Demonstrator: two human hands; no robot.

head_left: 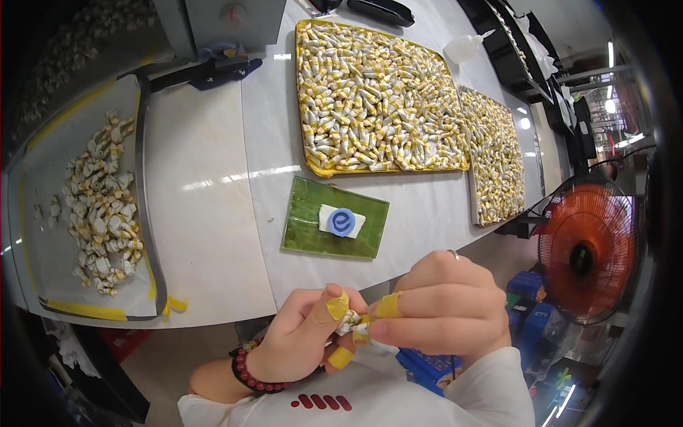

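Close to my body, my left hand [288, 338] pinches a small white-and-yellow twisted piece [347, 324] between thumb and fingers. From the other side my right hand [448, 302] grips the same piece, its fingers curled and the thumb pressed in. Yellow tape wraps several fingertips on both hands. Part of the piece is hidden by my fingers. Beyond my hands a green rectangular plate [302, 224] lies on the table, bearing a white folded pad [359, 226] and a round blue disc [341, 222]. A large yellow-edged tray [307, 153] holds many small white-and-yellow cone-shaped pieces.
At the left, a lined tray [50, 249] with yellow tape edging carries a heap of crumpled white pieces [107, 206]. A second full tray [475, 203] and a white squeeze bottle [464, 48] stand to the right. An orange fan [587, 249] and blue crates [526, 313] are beyond the table edge.
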